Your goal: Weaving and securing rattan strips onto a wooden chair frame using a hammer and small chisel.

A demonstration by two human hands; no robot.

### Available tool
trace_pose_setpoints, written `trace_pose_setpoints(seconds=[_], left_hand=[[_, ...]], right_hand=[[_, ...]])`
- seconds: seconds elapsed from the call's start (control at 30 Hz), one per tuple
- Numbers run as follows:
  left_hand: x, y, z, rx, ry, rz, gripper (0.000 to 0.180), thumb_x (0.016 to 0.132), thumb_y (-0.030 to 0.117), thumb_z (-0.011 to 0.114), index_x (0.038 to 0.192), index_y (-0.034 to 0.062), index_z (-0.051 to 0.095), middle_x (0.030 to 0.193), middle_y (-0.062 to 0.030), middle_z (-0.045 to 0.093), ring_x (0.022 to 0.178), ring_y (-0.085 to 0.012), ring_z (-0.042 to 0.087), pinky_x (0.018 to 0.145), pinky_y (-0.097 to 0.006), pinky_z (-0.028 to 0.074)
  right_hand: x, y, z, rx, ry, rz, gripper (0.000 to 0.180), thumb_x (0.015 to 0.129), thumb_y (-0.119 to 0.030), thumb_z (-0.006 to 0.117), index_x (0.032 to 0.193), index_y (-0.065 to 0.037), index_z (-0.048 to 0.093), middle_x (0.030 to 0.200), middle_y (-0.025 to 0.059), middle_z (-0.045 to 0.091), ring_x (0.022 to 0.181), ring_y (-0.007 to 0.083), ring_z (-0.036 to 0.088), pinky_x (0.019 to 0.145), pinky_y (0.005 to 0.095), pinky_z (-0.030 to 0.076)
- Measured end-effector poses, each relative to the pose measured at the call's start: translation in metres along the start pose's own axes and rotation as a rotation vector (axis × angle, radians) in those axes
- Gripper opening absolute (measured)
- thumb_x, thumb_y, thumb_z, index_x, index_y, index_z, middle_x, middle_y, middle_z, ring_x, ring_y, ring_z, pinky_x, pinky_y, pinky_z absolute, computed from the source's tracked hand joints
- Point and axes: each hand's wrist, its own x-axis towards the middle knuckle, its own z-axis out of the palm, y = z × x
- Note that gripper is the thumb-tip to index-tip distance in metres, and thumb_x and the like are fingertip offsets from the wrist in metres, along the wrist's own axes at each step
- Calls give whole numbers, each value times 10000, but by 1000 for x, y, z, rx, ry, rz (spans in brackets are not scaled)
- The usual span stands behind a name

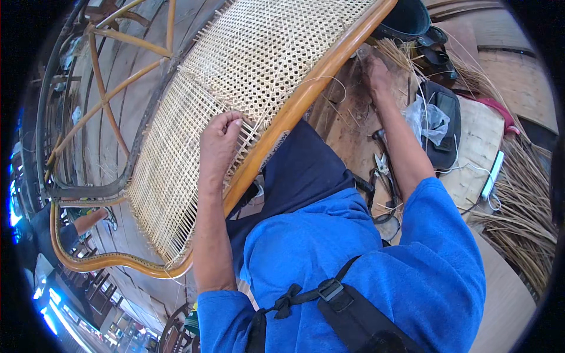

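A woven cane panel (pixel 259 53) in a curved, varnished wooden frame (pixel 318 88) leans across my legs. Its upper part has a finished open pattern, while the lower part shows straight crossing strands. My left hand (pixel 220 144) lies on the panel near the frame's edge, thumb and fingers pinched together over the strands; what they pinch is mostly hidden. A thin loose strand (pixel 343 88) loops out past the frame. My right arm reaches away to the right, where my right hand (pixel 375 75) is low beside a bundle of cane strands (pixel 397 53); its fingers are too dark to read.
Pliers (pixel 382 165) and a hammer (pixel 378 136) lie near my right forearm. Beyond it are a dark bucket (pixel 406 20), a black bag (pixel 441 117) with a clear plastic bag (pixel 434 123), and a large cane pile (pixel 524 200). Another chair frame (pixel 100 88) stands at left.
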Motion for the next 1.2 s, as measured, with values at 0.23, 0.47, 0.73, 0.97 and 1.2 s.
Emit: trace_pose_setpoints(seconds=[0.23, 0.47, 0.73, 0.97, 1.2], left_hand=[[2, 1, -16, 93, -85, 40, 249, 860, 193, 612, 1018, 11, 673, 904, -92, 676, 832, -128, 608, 761, -269, 470], [12, 5, -23, 7, -197, -35, 248, 861, 218, 617, 1007, 27, 680, 804, -36, 659, 721, -97, 576, 681, -246, 465], [15, -18, -24, 15, -172, 113, 263, 838, 241, 601, 999, 50, 682, 850, -93, 684, 771, -184, 629, 735, -305, 490], [16, -23, -21, 23, -141, 186, 263, 824, 256, 606, 982, 61, 682, 832, -108, 681, 753, -204, 638, 722, -323, 502], [14, -18, -22, 37, -134, 114, 253, 817, 258, 584, 951, 73, 693, 788, -127, 676, 724, -249, 648, 703, -349, 508]], right_hand=[[-39, -32, -97, 285, -41, -9, 224, 897, -210, 532, 972, -14, 609, 874, 100, 622, 684, 196, 626, 583, 302, 500], [-60, -192, -248, 1011, -154, 179, 157, 902, -96, 589, 1019, 6, 615, 772, 14, 590, 655, 72, 539, 562, 192, 436], [-66, -285, -191, 373, -648, -237, 220, 851, -198, 610, 942, -4, 656, 759, 116, 635, 640, 193, 595, 621, 301, 469], [-67, -310, -165, 150, -744, -233, 246, 812, -229, 562, 892, -20, 665, 789, 195, 651, 746, 322, 645, 708, 384, 494], [-70, -315, -152, 129, -733, -213, 239, 803, -221, 565, 879, -21, 671, 783, 204, 652, 743, 329, 652, 710, 395, 501]])
